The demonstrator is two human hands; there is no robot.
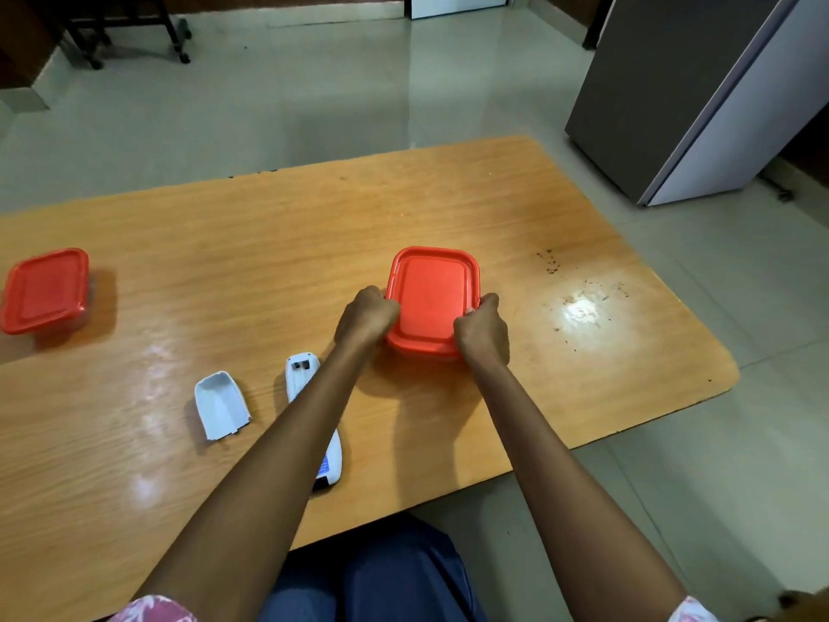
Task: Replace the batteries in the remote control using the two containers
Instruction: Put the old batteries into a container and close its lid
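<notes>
A container with a red lid (431,298) stands in the middle of the wooden table (269,244). My left hand (365,317) grips its left edge and my right hand (483,330) grips its right edge, fingers curled at the lid's rim. The white remote control (301,374) lies face down under my left forearm, its battery compartment open at the far end. Its white battery cover (220,405) lies inside up to the left of it. A second red-lidded container (45,290) stands closed at the table's far left. No batteries show.
Small dark crumbs (583,298) speckle the table to the right of the held container. A grey cabinet (700,92) stands on the tiled floor at the right. A wheeled furniture frame (125,24) is at the back left.
</notes>
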